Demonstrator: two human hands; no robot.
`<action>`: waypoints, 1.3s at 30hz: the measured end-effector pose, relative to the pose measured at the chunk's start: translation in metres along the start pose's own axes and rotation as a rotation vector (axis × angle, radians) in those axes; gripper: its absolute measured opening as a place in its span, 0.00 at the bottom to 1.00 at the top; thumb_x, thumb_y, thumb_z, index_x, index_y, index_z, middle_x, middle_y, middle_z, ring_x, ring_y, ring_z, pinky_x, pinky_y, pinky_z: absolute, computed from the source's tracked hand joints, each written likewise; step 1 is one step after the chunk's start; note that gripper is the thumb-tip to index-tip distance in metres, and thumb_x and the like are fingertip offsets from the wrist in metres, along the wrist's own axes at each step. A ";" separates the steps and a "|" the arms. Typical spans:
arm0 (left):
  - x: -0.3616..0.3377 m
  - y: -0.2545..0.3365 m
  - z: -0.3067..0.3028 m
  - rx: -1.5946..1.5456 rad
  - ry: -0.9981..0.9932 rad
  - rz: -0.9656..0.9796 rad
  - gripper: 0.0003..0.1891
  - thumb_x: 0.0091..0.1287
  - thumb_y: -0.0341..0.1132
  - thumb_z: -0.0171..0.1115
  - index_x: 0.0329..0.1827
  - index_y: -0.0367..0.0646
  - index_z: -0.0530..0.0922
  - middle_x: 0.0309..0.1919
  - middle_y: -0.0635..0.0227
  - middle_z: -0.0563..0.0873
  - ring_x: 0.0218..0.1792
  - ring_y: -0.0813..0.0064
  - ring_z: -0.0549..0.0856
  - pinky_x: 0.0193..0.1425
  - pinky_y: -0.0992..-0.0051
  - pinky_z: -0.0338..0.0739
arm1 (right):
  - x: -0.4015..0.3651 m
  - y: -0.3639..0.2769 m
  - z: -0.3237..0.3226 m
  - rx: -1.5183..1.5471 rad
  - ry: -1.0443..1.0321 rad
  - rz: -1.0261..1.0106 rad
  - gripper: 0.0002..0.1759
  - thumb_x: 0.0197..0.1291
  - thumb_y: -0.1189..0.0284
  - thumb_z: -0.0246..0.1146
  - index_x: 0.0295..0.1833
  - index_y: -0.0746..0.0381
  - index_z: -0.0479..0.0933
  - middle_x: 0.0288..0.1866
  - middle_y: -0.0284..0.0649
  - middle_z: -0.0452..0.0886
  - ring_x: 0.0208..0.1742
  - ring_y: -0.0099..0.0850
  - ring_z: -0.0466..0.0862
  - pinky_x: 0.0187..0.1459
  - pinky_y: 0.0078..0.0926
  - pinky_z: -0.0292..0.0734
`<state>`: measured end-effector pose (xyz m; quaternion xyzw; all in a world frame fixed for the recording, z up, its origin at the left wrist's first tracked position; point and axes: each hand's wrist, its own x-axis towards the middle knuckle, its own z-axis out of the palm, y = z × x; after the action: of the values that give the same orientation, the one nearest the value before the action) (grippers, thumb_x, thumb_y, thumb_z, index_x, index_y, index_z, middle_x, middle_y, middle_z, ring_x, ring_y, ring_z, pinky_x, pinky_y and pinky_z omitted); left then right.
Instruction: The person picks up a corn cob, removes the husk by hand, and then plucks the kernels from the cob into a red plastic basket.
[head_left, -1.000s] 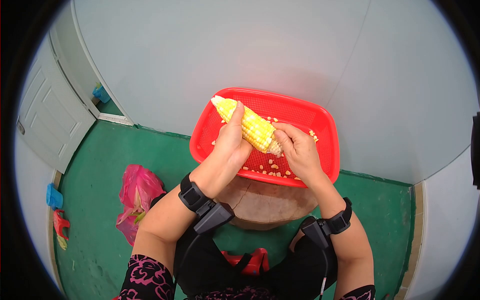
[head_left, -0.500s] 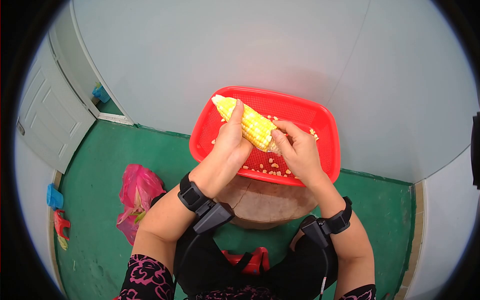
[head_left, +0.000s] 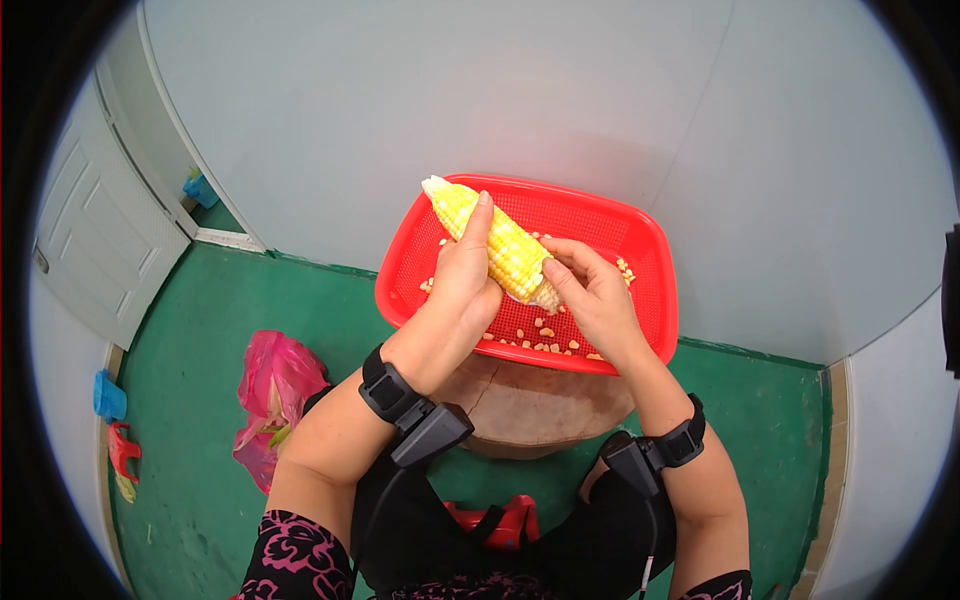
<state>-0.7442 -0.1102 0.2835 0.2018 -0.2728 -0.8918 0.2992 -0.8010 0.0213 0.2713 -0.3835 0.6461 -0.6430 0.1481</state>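
Observation:
A yellow corn cob (head_left: 508, 250) lies slantwise over a red mesh basket (head_left: 655, 300), its pale tip at the upper left. My left hand (head_left: 468, 275) is wrapped round the cob from the left, with the thumb along its upper side. At the lower right end of the cob, where kernels are gone, my right hand (head_left: 592, 290) presses thumb and fingers against the kernels. Several loose kernels (head_left: 545, 331) lie on the basket's floor, mostly along the near side and at the right.
Beneath the basket stands a round wooden stump (head_left: 530, 405). A pink plastic bag (head_left: 275, 385) with husks rests on the green floor at the left. A red stool (head_left: 508, 522) shows between the legs. A white door (head_left: 105, 220) and small blue container (head_left: 109, 396) are further left.
The cob and my left hand have shifted very slightly, the cob's tip a little up and left. My right hand stays at the lower end of the cob.

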 end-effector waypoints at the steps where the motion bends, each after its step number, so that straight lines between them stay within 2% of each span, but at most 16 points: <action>1: 0.001 0.000 0.000 -0.011 -0.004 -0.005 0.23 0.62 0.42 0.62 0.53 0.36 0.68 0.46 0.64 0.76 0.47 0.70 0.77 0.52 0.66 0.74 | 0.002 0.001 -0.002 0.046 -0.013 0.044 0.18 0.63 0.67 0.55 0.53 0.68 0.73 0.46 0.43 0.80 0.47 0.29 0.79 0.49 0.24 0.73; 4: 0.003 0.000 -0.002 -0.024 0.001 -0.013 0.23 0.62 0.43 0.62 0.52 0.36 0.68 0.46 0.64 0.76 0.46 0.70 0.78 0.50 0.66 0.75 | 0.005 0.004 -0.012 0.164 -0.030 0.204 0.17 0.64 0.68 0.54 0.53 0.68 0.73 0.45 0.41 0.80 0.47 0.27 0.79 0.48 0.21 0.72; 7: 0.002 0.002 -0.002 0.016 0.026 -0.005 0.23 0.61 0.43 0.63 0.52 0.36 0.69 0.45 0.64 0.77 0.44 0.70 0.78 0.49 0.66 0.76 | 0.005 -0.004 -0.009 0.245 0.080 0.214 0.18 0.63 0.68 0.56 0.53 0.69 0.73 0.44 0.42 0.80 0.48 0.25 0.78 0.46 0.21 0.74; 10: 0.000 0.003 -0.002 0.069 0.033 0.007 0.23 0.61 0.43 0.64 0.51 0.37 0.70 0.43 0.64 0.77 0.43 0.71 0.79 0.47 0.67 0.77 | -0.001 -0.001 0.003 -0.041 0.000 0.027 0.21 0.60 0.66 0.60 0.53 0.70 0.72 0.41 0.44 0.81 0.45 0.26 0.80 0.44 0.23 0.76; 13: -0.004 0.004 0.003 0.101 0.041 0.018 0.22 0.61 0.43 0.64 0.50 0.37 0.70 0.42 0.64 0.78 0.43 0.71 0.79 0.46 0.66 0.77 | -0.003 -0.006 0.003 -0.071 -0.054 0.065 0.25 0.56 0.65 0.63 0.54 0.72 0.71 0.40 0.45 0.81 0.41 0.28 0.82 0.42 0.25 0.77; 14: -0.005 0.004 0.004 0.096 0.039 0.019 0.22 0.61 0.43 0.64 0.50 0.37 0.70 0.42 0.64 0.78 0.42 0.71 0.79 0.46 0.66 0.77 | -0.005 -0.009 0.005 -0.108 -0.033 0.002 0.23 0.59 0.66 0.60 0.53 0.72 0.70 0.38 0.48 0.81 0.36 0.34 0.83 0.41 0.26 0.77; 17: -0.004 0.006 0.004 0.074 0.044 -0.009 0.22 0.61 0.44 0.64 0.49 0.37 0.71 0.42 0.64 0.78 0.43 0.71 0.79 0.46 0.66 0.77 | -0.009 -0.021 0.007 -0.437 -0.015 -0.120 0.20 0.62 0.67 0.55 0.53 0.72 0.70 0.38 0.52 0.81 0.38 0.40 0.83 0.42 0.30 0.76; 20: -0.002 0.006 0.002 0.042 0.046 -0.043 0.23 0.61 0.45 0.63 0.50 0.37 0.70 0.43 0.63 0.77 0.44 0.70 0.79 0.47 0.65 0.77 | -0.004 -0.007 0.006 -0.536 0.080 -0.417 0.18 0.65 0.68 0.51 0.52 0.71 0.71 0.37 0.55 0.80 0.39 0.45 0.82 0.42 0.33 0.75; 23: -0.005 0.008 0.005 -0.015 0.045 -0.094 0.20 0.62 0.43 0.62 0.51 0.40 0.70 0.46 0.65 0.77 0.48 0.69 0.77 0.53 0.63 0.74 | -0.006 -0.012 0.001 -0.376 0.051 -0.121 0.18 0.65 0.67 0.51 0.52 0.70 0.72 0.37 0.53 0.80 0.40 0.45 0.82 0.43 0.33 0.74; 26: -0.001 0.007 0.003 -0.038 0.056 -0.123 0.19 0.62 0.43 0.61 0.51 0.42 0.70 0.48 0.65 0.77 0.50 0.68 0.76 0.57 0.63 0.73 | 0.000 -0.001 0.000 -0.141 0.086 -0.036 0.17 0.65 0.67 0.52 0.52 0.68 0.73 0.37 0.50 0.81 0.39 0.39 0.82 0.42 0.30 0.75; 30: 0.006 0.006 -0.005 -0.030 0.006 -0.102 0.23 0.63 0.44 0.61 0.53 0.38 0.68 0.47 0.62 0.76 0.49 0.67 0.77 0.54 0.62 0.74 | -0.005 -0.010 0.002 -0.168 -0.025 -0.006 0.17 0.64 0.68 0.53 0.51 0.69 0.74 0.37 0.46 0.82 0.40 0.29 0.82 0.39 0.25 0.75; 32: 0.001 0.009 0.000 -0.053 0.001 -0.127 0.20 0.65 0.43 0.57 0.53 0.41 0.68 0.49 0.63 0.75 0.52 0.66 0.75 0.58 0.61 0.70 | -0.001 0.000 -0.002 -0.108 -0.023 0.001 0.17 0.64 0.68 0.53 0.51 0.69 0.74 0.38 0.44 0.81 0.39 0.25 0.81 0.38 0.23 0.75; 35: -0.011 0.016 0.012 -0.050 0.033 -0.141 0.18 0.67 0.42 0.53 0.54 0.42 0.67 0.50 0.64 0.75 0.54 0.64 0.74 0.60 0.60 0.67 | 0.001 -0.001 -0.007 0.217 -0.028 0.270 0.16 0.64 0.71 0.51 0.52 0.69 0.74 0.45 0.40 0.79 0.44 0.23 0.78 0.47 0.18 0.73; 36: -0.013 0.017 0.013 -0.042 0.050 -0.141 0.18 0.67 0.42 0.52 0.55 0.42 0.66 0.51 0.64 0.74 0.54 0.63 0.74 0.60 0.59 0.67 | 0.002 -0.004 -0.008 0.231 0.026 0.306 0.15 0.63 0.73 0.50 0.51 0.69 0.74 0.47 0.40 0.78 0.44 0.24 0.79 0.47 0.19 0.74; 39: -0.008 0.015 0.006 0.003 0.032 -0.143 0.19 0.67 0.42 0.52 0.55 0.41 0.65 0.51 0.63 0.74 0.54 0.62 0.73 0.60 0.59 0.66 | 0.004 0.007 -0.012 -0.048 0.074 0.061 0.18 0.61 0.68 0.56 0.52 0.69 0.73 0.47 0.43 0.78 0.45 0.29 0.80 0.43 0.24 0.76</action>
<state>-0.7349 -0.1125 0.2991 0.2352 -0.2541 -0.9072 0.2387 -0.8142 0.0259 0.2675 -0.3431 0.6778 -0.6363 0.1342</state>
